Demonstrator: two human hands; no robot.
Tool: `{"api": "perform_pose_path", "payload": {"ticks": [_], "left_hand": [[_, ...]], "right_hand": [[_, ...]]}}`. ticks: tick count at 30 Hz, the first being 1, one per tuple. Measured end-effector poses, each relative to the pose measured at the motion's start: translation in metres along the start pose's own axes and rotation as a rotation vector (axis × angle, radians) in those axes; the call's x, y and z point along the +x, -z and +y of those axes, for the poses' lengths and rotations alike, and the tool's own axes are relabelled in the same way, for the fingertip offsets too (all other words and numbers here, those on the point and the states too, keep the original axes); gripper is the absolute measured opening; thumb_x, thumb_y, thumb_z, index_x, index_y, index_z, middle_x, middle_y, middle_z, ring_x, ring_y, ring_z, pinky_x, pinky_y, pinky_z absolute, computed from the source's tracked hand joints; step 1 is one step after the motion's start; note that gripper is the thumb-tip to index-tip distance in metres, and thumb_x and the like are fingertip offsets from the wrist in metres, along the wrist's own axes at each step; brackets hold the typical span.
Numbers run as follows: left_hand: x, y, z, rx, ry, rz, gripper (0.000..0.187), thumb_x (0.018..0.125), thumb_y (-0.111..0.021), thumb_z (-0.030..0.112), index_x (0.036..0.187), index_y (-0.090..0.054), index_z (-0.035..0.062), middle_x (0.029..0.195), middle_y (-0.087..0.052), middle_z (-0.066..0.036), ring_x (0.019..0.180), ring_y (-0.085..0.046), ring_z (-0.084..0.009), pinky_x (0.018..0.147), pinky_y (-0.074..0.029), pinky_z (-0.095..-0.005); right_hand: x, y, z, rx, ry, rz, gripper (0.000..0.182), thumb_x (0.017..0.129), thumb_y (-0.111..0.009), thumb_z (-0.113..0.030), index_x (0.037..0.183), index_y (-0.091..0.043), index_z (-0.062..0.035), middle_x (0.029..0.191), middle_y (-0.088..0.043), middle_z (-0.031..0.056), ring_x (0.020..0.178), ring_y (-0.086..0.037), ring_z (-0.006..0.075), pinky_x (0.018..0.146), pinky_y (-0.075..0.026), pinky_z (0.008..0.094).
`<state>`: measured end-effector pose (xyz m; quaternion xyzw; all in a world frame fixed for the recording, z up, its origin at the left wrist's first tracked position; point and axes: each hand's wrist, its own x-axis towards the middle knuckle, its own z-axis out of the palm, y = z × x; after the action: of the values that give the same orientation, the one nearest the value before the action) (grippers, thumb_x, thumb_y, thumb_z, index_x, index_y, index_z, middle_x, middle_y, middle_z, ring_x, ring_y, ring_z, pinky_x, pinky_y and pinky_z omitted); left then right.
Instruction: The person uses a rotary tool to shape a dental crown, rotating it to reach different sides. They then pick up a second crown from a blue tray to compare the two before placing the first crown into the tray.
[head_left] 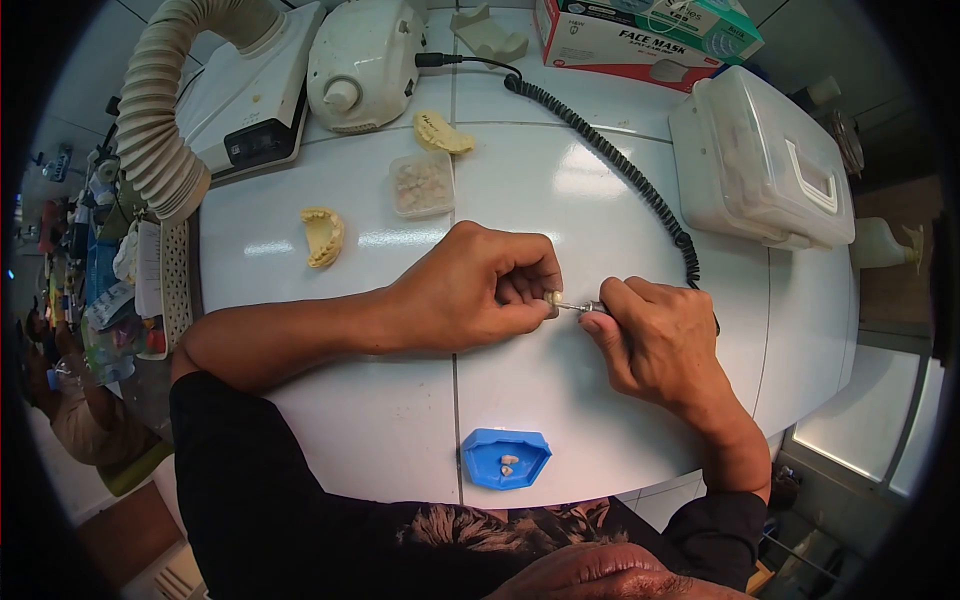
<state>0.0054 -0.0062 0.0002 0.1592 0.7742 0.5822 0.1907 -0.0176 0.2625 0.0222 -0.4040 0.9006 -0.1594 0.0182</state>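
Note:
Over the middle of the white table, my left hand (485, 285) pinches a small tooth-like piece (553, 297) between thumb and forefinger, its other fingers curled. My right hand (660, 335) grips a slim metal dental handpiece (594, 307). Its thin bur points left and meets the piece at my left fingertips. A black coiled cord (625, 160) runs from near my right hand back to a white control unit (365, 65). Close to the table's front edge sits a blue tray (480, 470) with small tooth-coloured pieces (509, 461) in it.
Beyond my left arm lie two yellowish dental casts, one at left (321, 238) and one farther back (440, 132). Between them stands a clear box of small pieces (422, 207). A ribbed hose (150, 130) arches at left; a lidded case (765, 160) and mask boxes (640, 45) stand at back right.

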Motion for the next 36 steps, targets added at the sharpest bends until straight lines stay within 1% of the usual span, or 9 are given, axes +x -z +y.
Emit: {"api": "perform_pose_path", "payload": {"ticks": [5, 8, 14, 23, 26, 29, 32, 36], "left_hand": [[0.0005, 0.0017, 0.0001, -0.028, 0.021, 0.003, 0.014, 0.095, -0.082, 0.006, 0.106, -0.075, -0.0007, 0.098, -0.080, -0.006, 0.087, -0.075, -0.0090, 0.078, -0.062, -0.0245], [0.0003, 0.0015, 0.0016, -0.024, 0.025, 0.003, 0.014, 0.095, -0.082, 0.006, 0.106, -0.075, -0.0006, 0.098, -0.080, -0.006, 0.088, -0.075, -0.0086, 0.078, -0.062, -0.0241], [0.0000, 0.0003, -0.0005, -0.014, 0.012, 0.002, 0.015, 0.095, -0.083, 0.007, 0.106, -0.075, -0.0006, 0.098, -0.080, -0.006, 0.086, -0.075, -0.0088, 0.077, -0.062, -0.0242], [-0.0002, 0.0001, -0.0013, -0.007, 0.012, -0.002, 0.015, 0.095, -0.083, 0.007, 0.105, -0.075, -0.0009, 0.097, -0.079, -0.006, 0.085, -0.075, -0.0093, 0.077, -0.062, -0.0246], [-0.0002, -0.0002, 0.0011, -0.023, 0.029, -0.001, 0.014, 0.095, -0.082, 0.006, 0.105, -0.075, -0.0006, 0.096, -0.079, -0.006, 0.085, -0.074, -0.0091, 0.076, -0.062, -0.0248], [-0.0011, -0.0015, -0.0007, 0.006, -0.003, 0.012, 0.013, 0.095, -0.082, 0.006, 0.104, -0.075, 0.0000, 0.095, -0.078, -0.004, 0.085, -0.073, -0.0091, 0.075, -0.061, -0.0252], [-0.0018, -0.0018, 0.0011, 0.002, -0.014, 0.024, 0.013, 0.095, -0.082, 0.006, 0.104, -0.075, 0.0011, 0.095, -0.077, -0.003, 0.085, -0.072, -0.0089, 0.075, -0.059, -0.0253], [-0.0028, -0.0024, 0.0001, 0.001, -0.034, 0.030, 0.013, 0.094, -0.082, 0.006, 0.106, -0.076, 0.0020, 0.094, -0.076, -0.002, 0.084, -0.070, -0.0083, 0.074, -0.057, -0.0252]], "right_hand": [[0.0000, 0.0007, 0.0002, 0.003, 0.003, -0.002, 0.040, 0.107, -0.072, -0.040, 0.084, -0.063, -0.0096, 0.064, -0.058, 0.0063, 0.052, -0.062, 0.0301, 0.049, -0.045, 0.0429], [-0.0018, -0.0011, 0.0063, 0.057, -0.032, 0.017, 0.040, 0.107, -0.072, -0.040, 0.083, -0.063, -0.0098, 0.063, -0.057, 0.0060, 0.050, -0.061, 0.0298, 0.048, -0.045, 0.0426], [-0.0007, -0.0026, 0.0026, 0.010, 0.004, 0.029, 0.040, 0.107, -0.072, -0.040, 0.082, -0.062, -0.0102, 0.061, -0.056, 0.0057, 0.048, -0.059, 0.0293, 0.047, -0.044, 0.0425], [0.0001, -0.0024, 0.0001, -0.009, -0.027, 0.019, 0.040, 0.107, -0.072, -0.040, 0.082, -0.062, -0.0100, 0.062, -0.058, 0.0061, 0.048, -0.059, 0.0299, 0.048, -0.045, 0.0426], [0.0006, -0.0012, 0.0019, 0.013, 0.003, 0.015, 0.040, 0.107, -0.073, -0.039, 0.083, -0.062, -0.0098, 0.062, -0.058, 0.0063, 0.049, -0.060, 0.0300, 0.048, -0.045, 0.0429], [-0.0002, -0.0018, 0.0003, -0.013, -0.044, 0.006, 0.039, 0.107, -0.073, -0.038, 0.083, -0.062, -0.0097, 0.062, -0.058, 0.0064, 0.050, -0.061, 0.0300, 0.048, -0.045, 0.0432], [0.0002, -0.0007, 0.0027, 0.018, -0.007, 0.015, 0.038, 0.107, -0.073, -0.037, 0.083, -0.062, -0.0099, 0.062, -0.058, 0.0064, 0.050, -0.060, 0.0303, 0.048, -0.045, 0.0434], [-0.0029, 0.0010, 0.0053, 0.031, -0.042, 0.025, 0.038, 0.106, -0.073, -0.037, 0.083, -0.061, -0.0102, 0.062, -0.057, 0.0063, 0.049, -0.060, 0.0305, 0.048, -0.045, 0.0435]]}}
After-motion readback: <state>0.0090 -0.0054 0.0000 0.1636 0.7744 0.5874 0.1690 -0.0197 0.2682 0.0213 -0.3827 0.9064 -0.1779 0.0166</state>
